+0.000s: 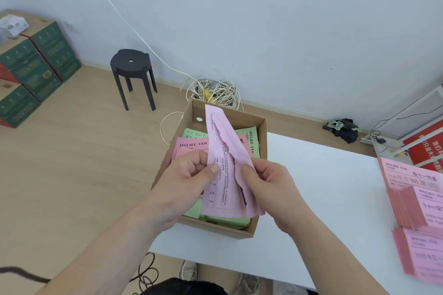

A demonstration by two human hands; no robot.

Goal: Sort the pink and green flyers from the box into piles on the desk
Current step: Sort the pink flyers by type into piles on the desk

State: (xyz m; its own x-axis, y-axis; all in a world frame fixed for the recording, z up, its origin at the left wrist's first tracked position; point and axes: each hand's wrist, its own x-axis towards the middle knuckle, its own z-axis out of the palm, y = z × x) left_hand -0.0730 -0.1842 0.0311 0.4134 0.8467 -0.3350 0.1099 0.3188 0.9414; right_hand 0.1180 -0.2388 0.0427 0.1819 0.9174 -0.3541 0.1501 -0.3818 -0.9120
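Both hands, left point(191, 170) & right point(263, 179), pinch a pink flyer bundle point(225, 170) upright over the cardboard box point(260, 151) at the counter point(323, 187) edge, w/ pink piles point(417, 201) at right.

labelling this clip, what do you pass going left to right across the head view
green cartons → black stool → cardboard box → black bag → pink piles on the desk. The left hand, right hand and the pink flyers they hold overlap the box, so they are left out.
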